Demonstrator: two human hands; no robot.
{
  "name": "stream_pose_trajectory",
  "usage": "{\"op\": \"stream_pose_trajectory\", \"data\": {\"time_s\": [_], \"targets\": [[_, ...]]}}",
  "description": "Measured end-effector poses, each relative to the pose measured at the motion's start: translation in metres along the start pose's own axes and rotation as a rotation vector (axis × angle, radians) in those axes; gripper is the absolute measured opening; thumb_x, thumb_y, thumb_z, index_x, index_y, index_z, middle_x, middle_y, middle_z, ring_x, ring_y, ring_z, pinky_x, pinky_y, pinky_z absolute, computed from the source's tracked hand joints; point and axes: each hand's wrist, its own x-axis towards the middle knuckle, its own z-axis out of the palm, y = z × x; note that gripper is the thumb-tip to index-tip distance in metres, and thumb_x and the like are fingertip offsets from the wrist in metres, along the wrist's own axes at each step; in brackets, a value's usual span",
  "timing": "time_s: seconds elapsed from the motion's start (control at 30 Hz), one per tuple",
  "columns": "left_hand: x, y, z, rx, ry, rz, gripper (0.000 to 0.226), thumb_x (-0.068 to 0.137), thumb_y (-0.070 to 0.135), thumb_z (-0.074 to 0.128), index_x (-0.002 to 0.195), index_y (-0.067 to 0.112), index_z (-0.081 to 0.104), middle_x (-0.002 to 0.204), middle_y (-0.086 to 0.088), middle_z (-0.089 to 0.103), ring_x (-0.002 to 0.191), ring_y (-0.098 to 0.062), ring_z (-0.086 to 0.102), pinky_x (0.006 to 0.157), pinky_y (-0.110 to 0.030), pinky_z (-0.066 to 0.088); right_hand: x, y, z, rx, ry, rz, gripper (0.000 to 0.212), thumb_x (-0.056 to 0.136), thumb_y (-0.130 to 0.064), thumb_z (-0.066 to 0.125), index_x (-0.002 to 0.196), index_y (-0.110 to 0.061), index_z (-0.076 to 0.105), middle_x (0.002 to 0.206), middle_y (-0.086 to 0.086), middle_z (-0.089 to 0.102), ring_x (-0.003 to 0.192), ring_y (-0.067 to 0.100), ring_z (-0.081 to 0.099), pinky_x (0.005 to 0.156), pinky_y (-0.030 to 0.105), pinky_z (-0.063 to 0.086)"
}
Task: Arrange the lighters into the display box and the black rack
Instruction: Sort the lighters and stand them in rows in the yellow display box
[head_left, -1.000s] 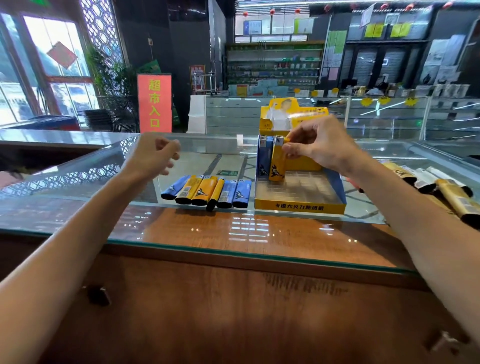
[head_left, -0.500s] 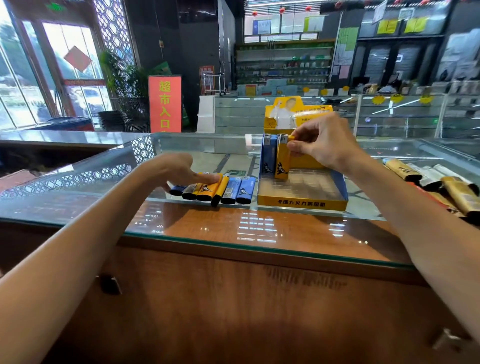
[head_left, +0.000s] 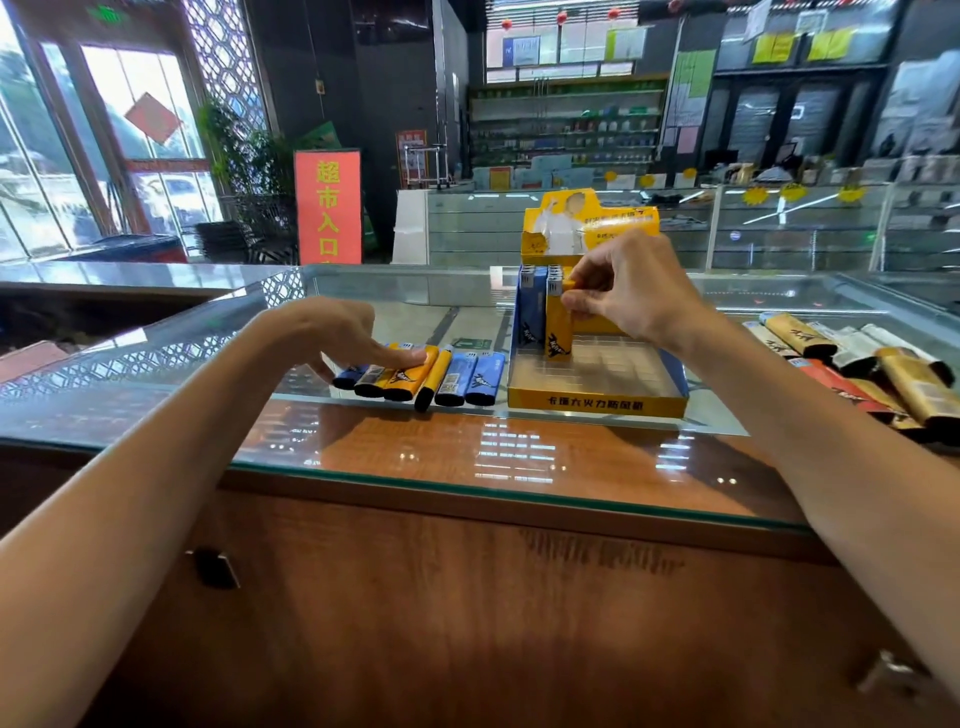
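Observation:
A yellow display box (head_left: 597, 402) stands on the glass counter, with blue lighters (head_left: 532, 312) upright at its back left. My right hand (head_left: 631, 288) pinches the top of a yellow lighter (head_left: 558, 327) standing in the box beside the blue ones. To the box's left, several blue and yellow lighters (head_left: 470, 379) lie in a row on the glass. My left hand (head_left: 332, 335) rests its straight fingers on a yellow lighter (head_left: 410, 371) in that row. No black rack is in sight.
At the right edge lie several gold, white and red lighters (head_left: 852, 364). The glass counter top (head_left: 467, 447) ends in a wooden front near me. A red sign (head_left: 328, 208) and shop shelves stand far behind.
My left hand came down from the air onto the row of lying lighters and now touches a yellow one. My right hand stays on the upright yellow lighter in the box.

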Motion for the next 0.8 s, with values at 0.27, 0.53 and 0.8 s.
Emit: {"op": "stream_pose_trajectory", "data": {"time_s": [0.27, 0.53, 0.8], "targets": [[0.001, 0.008, 0.004, 0.108, 0.016, -0.038, 0.080, 0.046, 0.076, 0.057, 0.075, 0.001, 0.055, 0.075, -0.011, 0.058, 0.065, -0.022, 0.054, 0.054, -0.028, 0.047, 0.001, 0.002, -0.001, 0.034, -0.013, 0.036, 0.024, 0.076, -0.020, 0.076, 0.094, -0.005, 0.071, 0.079, -0.001, 0.063, 0.065, 0.004, 0.055, 0.054, 0.005, 0.040], [-0.007, 0.030, 0.017, 0.124, 0.135, 0.023, 0.059, 0.088, 0.045, 0.057, 0.110, -0.009, 0.052, 0.110, -0.016, 0.054, 0.081, -0.024, 0.055, 0.050, -0.028, 0.032, 0.000, 0.002, -0.004, 0.037, -0.033, 0.004, 0.023, 0.079, -0.019, 0.074, 0.095, -0.003, 0.070, 0.084, 0.005, 0.066, 0.077, 0.015, 0.061, 0.071, 0.021, 0.047], [-0.006, 0.028, 0.014, -0.009, 0.076, -0.012, 0.041, 0.085, 0.038, 0.065, 0.067, 0.007, 0.044, 0.063, -0.007, 0.048, 0.054, -0.016, 0.044, 0.047, -0.025, 0.036, 0.000, 0.002, -0.007, 0.079, -0.059, 0.056, 0.026, 0.076, -0.022, 0.077, 0.094, -0.005, 0.071, 0.081, 0.001, 0.065, 0.073, 0.012, 0.060, 0.062, 0.012, 0.044]]}}
